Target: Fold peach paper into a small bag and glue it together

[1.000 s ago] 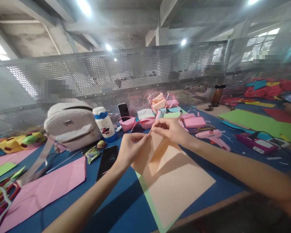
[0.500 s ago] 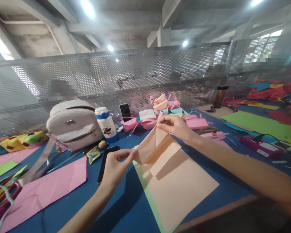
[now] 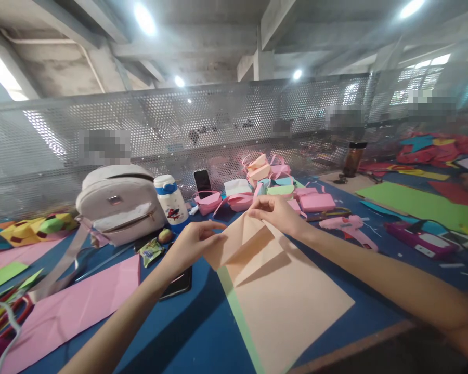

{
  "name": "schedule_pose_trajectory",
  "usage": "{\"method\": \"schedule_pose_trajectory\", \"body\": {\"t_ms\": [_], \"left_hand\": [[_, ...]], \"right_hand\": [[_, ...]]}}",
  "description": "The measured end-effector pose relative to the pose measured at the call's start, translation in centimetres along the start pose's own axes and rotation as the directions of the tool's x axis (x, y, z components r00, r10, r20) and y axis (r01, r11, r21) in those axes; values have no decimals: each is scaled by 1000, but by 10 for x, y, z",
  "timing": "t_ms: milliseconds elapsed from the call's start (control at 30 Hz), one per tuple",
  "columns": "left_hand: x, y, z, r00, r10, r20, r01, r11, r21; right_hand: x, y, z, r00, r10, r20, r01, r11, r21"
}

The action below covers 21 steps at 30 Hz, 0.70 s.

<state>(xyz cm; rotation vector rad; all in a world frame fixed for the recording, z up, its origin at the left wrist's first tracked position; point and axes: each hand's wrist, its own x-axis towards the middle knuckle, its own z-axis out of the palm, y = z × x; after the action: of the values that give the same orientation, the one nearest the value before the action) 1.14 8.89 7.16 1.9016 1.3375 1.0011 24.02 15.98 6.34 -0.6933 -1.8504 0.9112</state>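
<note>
A large peach paper sheet (image 3: 288,301) lies on the blue table (image 3: 203,332), its far end folded up and lifted. My left hand (image 3: 193,244) pinches the left corner of that raised fold. My right hand (image 3: 275,210) pinches the top corner of the same fold, a little farther away. A green sheet edge (image 3: 236,317) shows from under the peach sheet along its left side.
A black phone (image 3: 177,283) lies under my left wrist. Left are a pink sheet (image 3: 74,309), a white bag (image 3: 119,205) and a white bottle (image 3: 172,200). Behind stand pink paper boxes (image 3: 281,189); a pink glue gun (image 3: 345,226) lies right. A perforated metal screen (image 3: 218,124) backs the table.
My left hand first dropped and pulled the fold's corner leftward, then rose again toward the middle. My right hand kept the top corner and lowered slightly.
</note>
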Motion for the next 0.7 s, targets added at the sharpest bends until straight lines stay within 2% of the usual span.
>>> {"method": "schedule_pose_trajectory", "body": {"t_ms": [67,133,300,433,533,633,700], "left_hand": [[12,2,5,993,34,111,-34,999,-1],[22,2,11,987,58,150,-58,998,-6],[28,1,19,989,87,120,-85,996,-19],[25,3,23,991,74,111,-72,997,-25],[26,4,24,991,56,119,-54,998,-19],[28,1,24,992,42,118,-42,999,-2],[30,-3,24,992,35,123,-36,999,12]], "right_hand": [[1,-2,4,1000,2,30,-3,1000,12],[2,-2,6,998,-1,62,-1,999,39],[-5,9,-4,995,42,95,-47,997,53],[-13,13,-10,993,94,74,-94,996,-8],[-16,12,-9,995,80,61,-79,997,-25],[-18,15,-7,989,99,114,-102,995,21],[-20,21,-5,967,172,186,-183,982,42]]}}
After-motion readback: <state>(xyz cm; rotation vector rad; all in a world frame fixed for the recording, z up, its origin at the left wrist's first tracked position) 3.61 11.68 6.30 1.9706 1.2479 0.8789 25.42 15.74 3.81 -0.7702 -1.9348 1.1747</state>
